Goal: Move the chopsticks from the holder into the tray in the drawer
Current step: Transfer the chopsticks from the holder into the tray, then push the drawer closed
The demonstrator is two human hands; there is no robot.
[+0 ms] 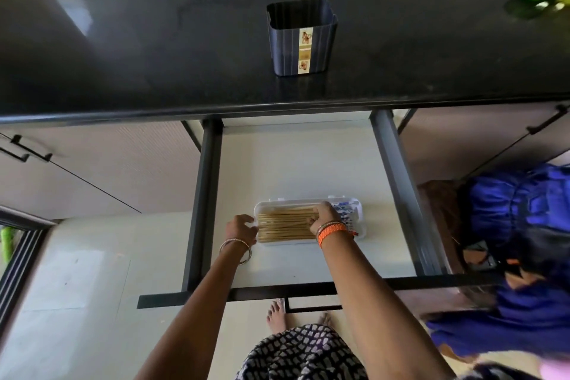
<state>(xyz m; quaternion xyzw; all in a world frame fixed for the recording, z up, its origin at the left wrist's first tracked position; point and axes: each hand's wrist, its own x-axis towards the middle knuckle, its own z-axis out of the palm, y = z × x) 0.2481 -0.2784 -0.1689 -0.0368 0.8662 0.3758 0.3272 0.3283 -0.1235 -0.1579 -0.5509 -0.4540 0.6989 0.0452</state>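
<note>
In the open drawer (pixel 308 163) below the counter (pixel 154 55), a white tray (pixel 361 233) is seen resting on the drawer floor, toward the front. The chopsticks (pixel 285 224) are laid flat inside it as a level bundle, their long axis running left to right across the tray, parallel to the drawer front. Which end is the tip cannot be told; the right-hand ends are hidden under a hand and a patterned blue-and-white area.

The dark blue holder (pixel 300 37) stands upright on the counter, well apart from the tray, and no chopsticks are seen rising from it. The transfer is therefore judged essentially complete, and the step in hand is taken to be the squaring-up of the bundle.

The left hand (pixel 242 230) is placed at the tray's left end, fingers curled loosely against the rim and the stick ends; nothing is seen enclosed in its grip. The right hand (pixel 324 219) is pressed down on the bundle toward its right part, fingers bent over the sticks, in contact but not seen lifting them.

The next move is judged to call for light inward pressure from both ends, so the sticks are seated evenly, followed by withdrawal of both hands.

A second person in blue clothing (pixel 524 225) is noted at the right, just beside the drawer.
</note>
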